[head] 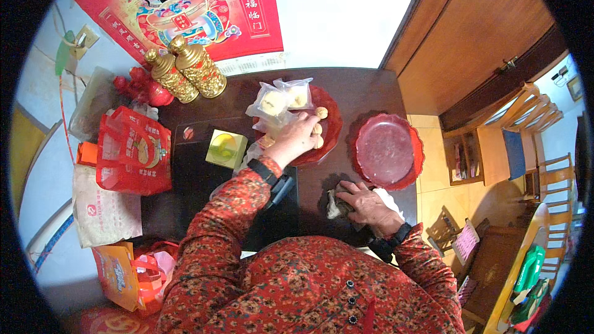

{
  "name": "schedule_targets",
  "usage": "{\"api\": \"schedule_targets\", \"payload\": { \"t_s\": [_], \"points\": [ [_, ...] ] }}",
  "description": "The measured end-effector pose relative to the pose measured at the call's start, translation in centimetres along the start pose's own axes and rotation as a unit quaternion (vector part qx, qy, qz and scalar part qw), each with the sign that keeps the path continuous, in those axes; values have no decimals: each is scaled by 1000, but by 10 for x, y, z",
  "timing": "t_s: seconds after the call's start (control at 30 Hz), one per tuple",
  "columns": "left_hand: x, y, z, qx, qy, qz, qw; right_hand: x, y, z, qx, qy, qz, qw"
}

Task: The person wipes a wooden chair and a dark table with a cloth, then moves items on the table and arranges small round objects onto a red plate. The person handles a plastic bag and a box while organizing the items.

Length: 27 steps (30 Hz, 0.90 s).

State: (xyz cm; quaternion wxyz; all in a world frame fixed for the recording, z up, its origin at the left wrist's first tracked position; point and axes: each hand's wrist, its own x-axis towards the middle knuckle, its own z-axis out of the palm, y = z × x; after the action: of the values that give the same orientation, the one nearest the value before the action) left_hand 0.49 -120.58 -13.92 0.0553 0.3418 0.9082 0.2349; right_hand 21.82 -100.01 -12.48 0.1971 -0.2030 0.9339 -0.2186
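My left hand reaches over a scalloped red plate on the dark wooden table. Its fingers are at several small round tan pieces that look like walnuts; whether they grip any is hidden. Clear wrapped pastries lie heaped on that plate beyond the hand. Over to the right, my right hand rests low on the tabletop, closed around a crumpled greyish cloth. Something white shows beside its wrist. A second scalloped red plate, bare inside, stands near the table's right edge.
Left of the plate sits a small yellow-green box. Farther left are a red gift bag and two gold bottles. Wooden chairs stand beyond the table on the right, past a wooden door.
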Motion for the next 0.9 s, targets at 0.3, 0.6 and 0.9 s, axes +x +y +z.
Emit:
{"api": "schedule_targets", "payload": {
  "t_s": [0.3,0.6,0.9],
  "points": [
    [32,12,25,-40,-12,-160,986,4,10,6,37,30,-1,999],
    [64,-4,34,-87,16,-99,991,8,18,14,28,64,-19,997],
    [-14,-21,9,-95,-107,-7,990,9,16,12,50,82,-13,995]
  ]
}}
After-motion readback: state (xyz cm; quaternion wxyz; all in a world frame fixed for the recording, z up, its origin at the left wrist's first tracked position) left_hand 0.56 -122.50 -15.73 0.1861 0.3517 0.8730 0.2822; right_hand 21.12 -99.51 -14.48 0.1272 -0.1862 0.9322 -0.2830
